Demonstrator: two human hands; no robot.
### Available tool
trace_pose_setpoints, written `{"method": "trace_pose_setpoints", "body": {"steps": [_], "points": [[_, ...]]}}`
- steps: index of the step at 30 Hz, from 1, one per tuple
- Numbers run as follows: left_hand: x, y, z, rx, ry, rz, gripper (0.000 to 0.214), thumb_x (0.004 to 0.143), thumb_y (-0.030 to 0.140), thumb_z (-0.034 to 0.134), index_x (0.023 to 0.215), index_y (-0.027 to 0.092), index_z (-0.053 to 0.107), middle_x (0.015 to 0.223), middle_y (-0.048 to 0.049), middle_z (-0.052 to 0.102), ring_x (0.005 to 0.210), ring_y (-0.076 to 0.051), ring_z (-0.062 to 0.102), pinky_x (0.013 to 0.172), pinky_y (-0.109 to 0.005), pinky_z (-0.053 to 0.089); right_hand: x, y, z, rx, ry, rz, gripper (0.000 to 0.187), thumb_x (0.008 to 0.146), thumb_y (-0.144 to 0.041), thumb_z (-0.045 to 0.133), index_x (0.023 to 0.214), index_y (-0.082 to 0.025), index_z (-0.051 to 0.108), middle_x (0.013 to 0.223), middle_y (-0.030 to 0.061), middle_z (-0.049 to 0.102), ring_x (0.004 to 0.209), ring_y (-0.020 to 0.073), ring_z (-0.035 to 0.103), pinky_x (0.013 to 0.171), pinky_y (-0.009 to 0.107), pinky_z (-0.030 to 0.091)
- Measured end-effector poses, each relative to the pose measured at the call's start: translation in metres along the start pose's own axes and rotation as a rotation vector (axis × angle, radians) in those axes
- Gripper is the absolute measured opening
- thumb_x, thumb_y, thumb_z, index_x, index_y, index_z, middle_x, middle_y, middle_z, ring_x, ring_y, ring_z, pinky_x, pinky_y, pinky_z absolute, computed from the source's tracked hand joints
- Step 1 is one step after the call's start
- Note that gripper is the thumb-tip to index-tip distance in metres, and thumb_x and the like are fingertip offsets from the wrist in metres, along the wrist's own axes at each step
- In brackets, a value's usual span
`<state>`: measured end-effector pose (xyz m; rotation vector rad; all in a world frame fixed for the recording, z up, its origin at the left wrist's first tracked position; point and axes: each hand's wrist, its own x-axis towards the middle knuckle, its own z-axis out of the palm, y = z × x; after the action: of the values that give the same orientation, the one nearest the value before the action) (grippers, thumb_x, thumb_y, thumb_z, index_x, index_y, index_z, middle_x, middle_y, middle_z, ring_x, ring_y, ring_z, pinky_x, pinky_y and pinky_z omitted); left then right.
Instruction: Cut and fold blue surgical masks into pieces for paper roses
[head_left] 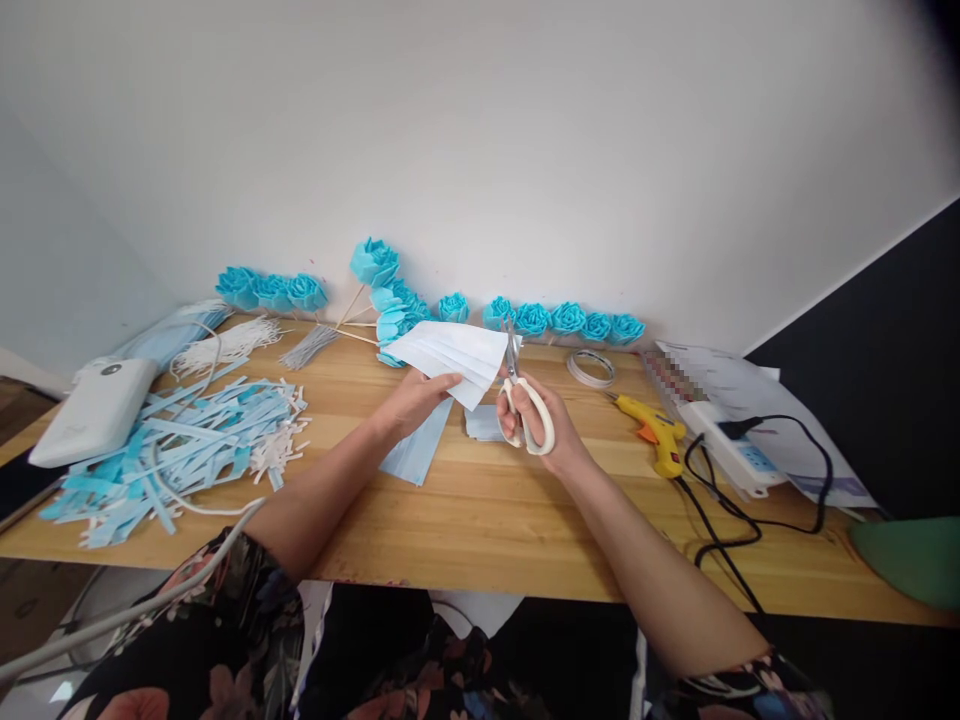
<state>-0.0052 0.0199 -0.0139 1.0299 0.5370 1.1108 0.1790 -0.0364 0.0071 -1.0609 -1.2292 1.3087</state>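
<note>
while pinching a pleated pale-blue sheet [454, 352] between the thumb and fingers of the left hand [421, 397], grips white-handled scissors [513, 378] in the right hand [553, 420], with fingers wrapped around and through the loops. holds the sheet raised above the middle of the wooden table [487, 545], tilted and slightly fanned, and has the scissor blades pointing away at its right edge; cannot make out exactly where steel and fabric meet. has a second blue sheet [417, 455] lying on the wood just below the left hand, and a small folded pale piece [484, 424] between the two hands. faces blue flowers [568, 318] lined up along the wall, including one raised on a thin stick near the middle. has a heap of cut strips [195, 430] beyond the left forearm, beside a white device [97, 405], with white cords [229, 345] and a bundle of grey wires [309, 345] farther back. to the right, has a white ring-shaped roll [591, 381], a yellow glue gun [652, 425], and a white power strip [739, 455] resting partly on a printed paper [799, 430].
</note>
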Motion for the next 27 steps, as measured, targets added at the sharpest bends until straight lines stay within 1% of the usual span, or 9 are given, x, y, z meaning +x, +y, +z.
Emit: {"method": "trace_pose_setpoints", "body": {"steps": [3, 6, 10, 12, 16, 18, 21, 24, 27], "points": [[0.0, 0.004, 0.003, -0.081, 0.002, 0.011, 0.051, 0.077, 0.042, 0.076, 0.12, 0.016, 0.066, 0.123, -0.0128, 0.068, 0.122, -0.032, 0.058, 0.101, -0.043, 0.045, 0.0, 0.003, 0.001, -0.038, -0.025, 0.006, 0.061, 0.075, -0.063, 0.069, 0.116, -0.019, 0.061, 0.067, -0.0035, 0.058, 0.045, 0.0076, 0.048, 0.039, 0.021, 0.037], [0.0, 0.006, 0.004, -0.115, 0.01, 0.021, 0.053, 0.077, 0.046, 0.076, 0.119, 0.015, 0.066, 0.125, -0.0126, 0.067, 0.124, -0.032, 0.056, 0.104, -0.043, 0.044, 0.001, 0.006, 0.002, -0.078, -0.034, 0.009, 0.061, 0.075, -0.061, 0.069, 0.119, -0.018, 0.061, 0.066, -0.0038, 0.058, 0.044, 0.0075, 0.048, 0.039, 0.021, 0.038], [0.0, 0.006, 0.004, -0.113, 0.112, 0.021, 0.047, 0.074, 0.039, 0.079, 0.113, 0.016, 0.067, 0.114, -0.0088, 0.071, 0.112, -0.028, 0.062, 0.098, -0.041, 0.047, 0.002, 0.011, 0.002, -0.136, -0.066, 0.014, 0.061, 0.076, -0.056, 0.068, 0.123, -0.018, 0.061, 0.065, -0.0037, 0.059, 0.043, 0.0074, 0.048, 0.04, 0.021, 0.038], [0.0, 0.006, 0.005, -0.105, 0.144, 0.024, 0.043, 0.073, 0.036, 0.08, 0.109, 0.016, 0.067, 0.108, -0.0071, 0.071, 0.105, -0.026, 0.064, 0.095, -0.039, 0.048, 0.004, 0.016, 0.001, -0.158, -0.082, 0.02, 0.059, 0.077, -0.053, 0.068, 0.124, -0.018, 0.061, 0.066, -0.0037, 0.059, 0.043, 0.0072, 0.048, 0.041, 0.021, 0.039], [0.0, 0.005, 0.008, -0.098, 0.208, 0.031, 0.048, 0.067, 0.028, 0.083, 0.111, 0.018, 0.066, 0.098, -0.0043, 0.072, 0.102, -0.023, 0.064, 0.095, -0.038, 0.046, 0.006, 0.024, -0.001, -0.182, -0.095, 0.005, 0.055, 0.08, -0.049, 0.067, 0.125, -0.02, 0.062, 0.066, -0.0038, 0.059, 0.045, 0.0073, 0.048, 0.043, 0.021, 0.04], [0.001, 0.004, 0.008, -0.098, 0.247, 0.047, 0.052, 0.065, 0.024, 0.084, 0.113, 0.018, 0.066, 0.095, -0.0036, 0.072, 0.103, -0.023, 0.063, 0.097, -0.038, 0.045, 0.005, 0.021, 0.0, -0.192, -0.104, 0.012, 0.055, 0.08, -0.05, 0.067, 0.125, -0.02, 0.061, 0.067, -0.0036, 0.059, 0.046, 0.0078, 0.048, 0.044, 0.022, 0.04], [0.002, 0.002, 0.005, -0.084, 0.299, 0.065, 0.052, 0.064, 0.024, 0.084, 0.112, 0.017, 0.066, 0.095, -0.0039, 0.072, 0.101, -0.023, 0.064, 0.096, -0.039, 0.045, 0.002, 0.011, 0.0, -0.219, -0.145, 0.023, 0.053, 0.082, -0.051, 0.065, 0.124, -0.02, 0.061, 0.071, -0.0019, 0.061, 0.051, 0.0086, 0.05, 0.047, 0.022, 0.042], [0.003, 0.002, 0.002, -0.067, 0.329, 0.08, 0.048, 0.064, 0.026, 0.083, 0.108, 0.017, 0.066, 0.094, -0.0041, 0.072, 0.095, -0.022, 0.065, 0.091, -0.039, 0.048, 0.0, 0.004, -0.002, -0.203, -0.19, 0.042, 0.055, 0.083, -0.055, 0.064, 0.123, -0.018, 0.06, 0.076, 0.0, 0.062, 0.054, 0.009, 0.051, 0.049, 0.022, 0.042], [0.001, 0.003, 0.002, -0.017, 0.326, 0.102, 0.037, 0.066, 0.03, 0.081, 0.097, 0.016, 0.066, 0.086, -0.0029, 0.07, 0.085, -0.02, 0.064, 0.082, -0.036, 0.049, 0.0, 0.002, -0.004, -0.184, -0.228, 0.08, 0.06, 0.083, -0.061, 0.062, 0.124, -0.018, 0.058, 0.08, 0.0015, 0.062, 0.055, 0.0091, 0.051, 0.047, 0.021, 0.04]]}}
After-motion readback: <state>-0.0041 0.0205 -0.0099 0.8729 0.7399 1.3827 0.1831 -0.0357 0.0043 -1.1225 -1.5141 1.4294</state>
